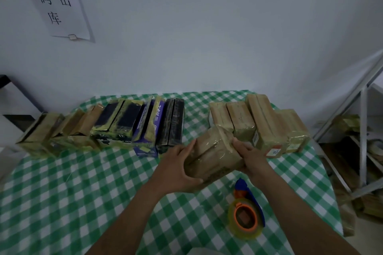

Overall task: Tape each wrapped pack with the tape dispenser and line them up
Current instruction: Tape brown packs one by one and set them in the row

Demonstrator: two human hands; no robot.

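Holding one wrapped pack [213, 151] with both grips over the table [83, 182], covered with a green and white checked cloth. Clasping the left side of the pack with the left grip [178, 167], thumb at the near corner and fingers laid along the side. Clasping the right side with the right grip [250, 157], fingers bent over the upper edge; so both grips closed on this same pack. Brown paper under shiny clear tape, the pack tilted, far end toward the back of the table; impossible to tell whether resting on the cloth or lifted from it. Placed in front of a gap in the line at the back, just beside the group on the right. To the left of the gap, a row of packs [116, 126] standing side by side: brown ones at the far left, then dark ones with yellowish tape, one purple, one black. To the right of the gap, four more brown packs [263, 124], pressed against each other. Lying on the cloth nearer to the person, between the two forearms and close to the right one, the tape dispenser [246, 211], blue and orange with a roll of tape, apart from both grips. On the wall behind, a paper notice [56, 0] with black characters; at the far right, a metal shelf [362, 130].
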